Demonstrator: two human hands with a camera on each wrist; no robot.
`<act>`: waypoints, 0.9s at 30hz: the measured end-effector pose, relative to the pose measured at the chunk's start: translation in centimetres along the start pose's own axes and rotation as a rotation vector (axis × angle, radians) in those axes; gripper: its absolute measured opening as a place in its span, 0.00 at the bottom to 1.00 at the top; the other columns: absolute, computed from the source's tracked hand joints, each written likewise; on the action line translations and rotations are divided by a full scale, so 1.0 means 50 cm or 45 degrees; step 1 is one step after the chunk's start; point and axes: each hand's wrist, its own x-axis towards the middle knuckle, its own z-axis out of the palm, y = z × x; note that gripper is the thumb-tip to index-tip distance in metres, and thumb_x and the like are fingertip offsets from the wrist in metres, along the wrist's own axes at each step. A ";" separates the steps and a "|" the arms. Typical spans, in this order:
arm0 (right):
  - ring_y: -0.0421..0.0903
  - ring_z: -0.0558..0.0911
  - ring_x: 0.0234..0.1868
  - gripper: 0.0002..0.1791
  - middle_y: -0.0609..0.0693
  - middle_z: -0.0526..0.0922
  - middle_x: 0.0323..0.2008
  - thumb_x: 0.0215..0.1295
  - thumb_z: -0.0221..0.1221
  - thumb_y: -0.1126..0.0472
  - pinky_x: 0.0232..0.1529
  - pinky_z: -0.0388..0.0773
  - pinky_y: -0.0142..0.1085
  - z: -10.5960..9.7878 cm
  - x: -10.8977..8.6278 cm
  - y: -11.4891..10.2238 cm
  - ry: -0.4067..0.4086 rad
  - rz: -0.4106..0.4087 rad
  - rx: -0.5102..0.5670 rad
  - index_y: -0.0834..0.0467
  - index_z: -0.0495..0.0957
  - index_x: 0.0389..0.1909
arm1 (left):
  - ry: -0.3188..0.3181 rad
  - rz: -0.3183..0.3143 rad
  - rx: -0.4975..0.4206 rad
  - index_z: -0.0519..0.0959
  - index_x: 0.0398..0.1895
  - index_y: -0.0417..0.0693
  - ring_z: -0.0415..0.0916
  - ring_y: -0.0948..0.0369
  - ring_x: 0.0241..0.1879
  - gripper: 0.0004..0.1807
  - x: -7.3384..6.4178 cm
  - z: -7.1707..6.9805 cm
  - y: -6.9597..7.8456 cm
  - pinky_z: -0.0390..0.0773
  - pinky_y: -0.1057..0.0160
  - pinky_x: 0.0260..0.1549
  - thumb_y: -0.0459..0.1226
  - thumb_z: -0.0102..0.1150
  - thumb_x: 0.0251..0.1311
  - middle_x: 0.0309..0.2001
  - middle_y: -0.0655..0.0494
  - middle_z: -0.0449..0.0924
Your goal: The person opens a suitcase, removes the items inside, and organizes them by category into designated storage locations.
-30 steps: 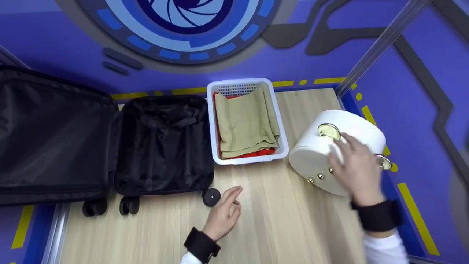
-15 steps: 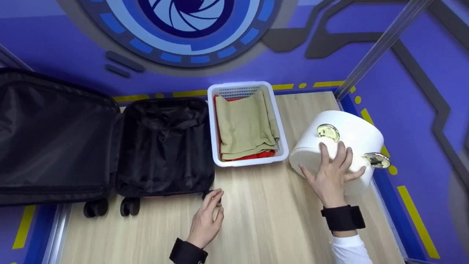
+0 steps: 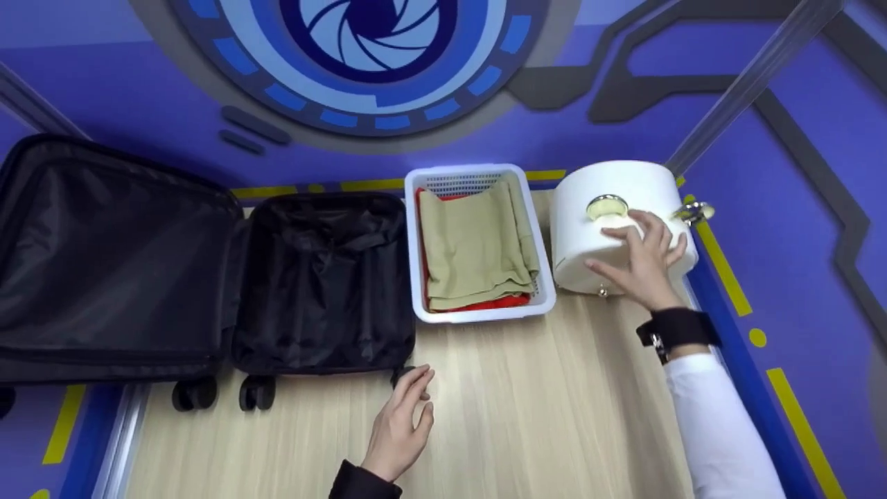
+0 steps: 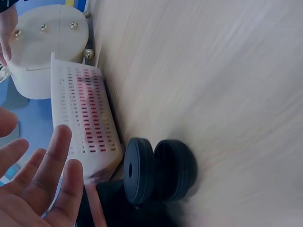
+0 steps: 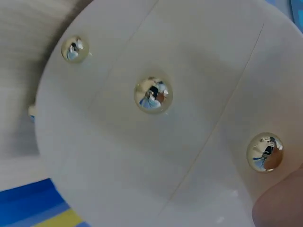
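Observation:
A white rounded case with gold half-ring handles and gold ball studs lies right beside the basket, in the back right corner. My right hand rests on it in the head view, fingers spread over the upper edge and thumb toward the near face. In the right wrist view that studded face fills most of the frame, with a fingertip at lower right. My left hand holds nothing and hovers near the suitcase's front right wheel, its fingers loosely extended. The left wrist view shows its fingers before the basket.
An open black suitcase lies on the left, its two halves side by side, with wheels toward me. The white plastic basket holds folded khaki cloth over red cloth. Blue-purple panels bound the back and right.
The case has shifted away from me and slightly left, up beside the basket, with the right hand moving along on it. The left hand has drawn back a little.

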 end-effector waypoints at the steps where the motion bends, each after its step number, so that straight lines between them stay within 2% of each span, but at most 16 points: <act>1: 0.72 0.48 0.88 0.32 0.70 0.53 0.85 0.63 0.79 0.55 0.81 0.08 0.72 -0.001 0.015 0.006 0.012 -0.005 0.011 0.62 0.79 0.64 | 0.012 0.011 0.002 0.79 0.75 0.38 0.89 0.58 0.53 0.28 0.002 -0.002 -0.001 0.88 0.60 0.47 0.26 0.63 0.73 0.75 0.46 0.78; 4: 0.71 0.50 0.88 0.30 0.69 0.57 0.84 0.63 0.80 0.57 0.82 0.09 0.71 -0.003 0.059 0.025 0.043 -0.001 0.026 0.63 0.80 0.61 | 0.076 0.062 0.015 0.79 0.74 0.38 0.90 0.58 0.52 0.28 0.013 -0.011 -0.010 0.89 0.59 0.48 0.25 0.64 0.71 0.74 0.45 0.79; 9: 0.73 0.51 0.87 0.30 0.69 0.59 0.82 0.59 0.83 0.57 0.83 0.11 0.69 -0.011 0.115 0.057 0.075 0.051 0.028 0.63 0.80 0.57 | 0.239 0.122 0.091 0.81 0.72 0.38 0.90 0.56 0.52 0.30 0.029 -0.036 -0.034 0.89 0.56 0.47 0.23 0.68 0.66 0.72 0.44 0.81; 13: 0.74 0.51 0.87 0.31 0.69 0.58 0.83 0.58 0.83 0.54 0.83 0.10 0.70 -0.014 0.143 0.075 0.072 0.097 -0.004 0.61 0.79 0.56 | 0.342 0.129 0.194 0.81 0.72 0.38 0.90 0.49 0.58 0.33 0.043 -0.068 -0.061 0.89 0.53 0.44 0.21 0.69 0.61 0.70 0.43 0.82; 16: 0.73 0.49 0.88 0.32 0.68 0.56 0.84 0.60 0.82 0.53 0.83 0.11 0.71 -0.020 0.160 0.080 0.043 0.118 -0.026 0.60 0.78 0.58 | 0.398 0.180 0.302 0.81 0.72 0.38 0.89 0.45 0.60 0.33 0.057 -0.091 -0.082 0.88 0.50 0.42 0.22 0.71 0.60 0.70 0.41 0.82; 18: 0.73 0.46 0.90 0.33 0.67 0.53 0.86 0.62 0.80 0.53 0.83 0.10 0.71 -0.032 0.163 0.075 -0.010 0.135 -0.017 0.60 0.77 0.62 | 0.424 0.214 0.398 0.82 0.71 0.38 0.88 0.43 0.60 0.33 0.064 -0.105 -0.095 0.88 0.47 0.44 0.24 0.74 0.58 0.69 0.40 0.82; 20: 0.73 0.41 0.91 0.36 0.67 0.50 0.88 0.65 0.78 0.54 0.83 0.10 0.72 -0.038 0.149 0.062 -0.041 0.148 0.020 0.61 0.75 0.70 | 0.427 0.213 0.504 0.83 0.70 0.39 0.87 0.42 0.61 0.34 0.066 -0.123 -0.106 0.88 0.42 0.49 0.27 0.77 0.57 0.69 0.39 0.83; 22: 0.73 0.40 0.92 0.41 0.66 0.47 0.91 0.69 0.74 0.52 0.83 0.11 0.73 -0.034 0.113 0.042 -0.014 0.162 0.068 0.60 0.71 0.78 | 0.411 0.191 0.587 0.83 0.70 0.40 0.85 0.40 0.62 0.34 0.069 -0.146 -0.120 0.86 0.37 0.53 0.31 0.79 0.56 0.69 0.39 0.83; 24: 0.74 0.42 0.92 0.46 0.66 0.48 0.91 0.72 0.71 0.49 0.85 0.15 0.74 -0.014 0.054 0.022 0.063 0.162 0.096 0.59 0.65 0.84 | 0.390 0.168 0.650 0.83 0.70 0.41 0.84 0.38 0.63 0.35 0.075 -0.172 -0.133 0.84 0.33 0.57 0.35 0.79 0.56 0.70 0.38 0.83; 27: 0.75 0.51 0.90 0.48 0.66 0.54 0.90 0.72 0.70 0.48 0.87 0.25 0.76 0.037 -0.064 -0.002 0.177 0.145 0.095 0.60 0.62 0.87 | 0.357 0.131 0.712 0.82 0.73 0.42 0.81 0.35 0.67 0.38 0.084 -0.208 -0.150 0.81 0.31 0.62 0.42 0.79 0.58 0.72 0.37 0.81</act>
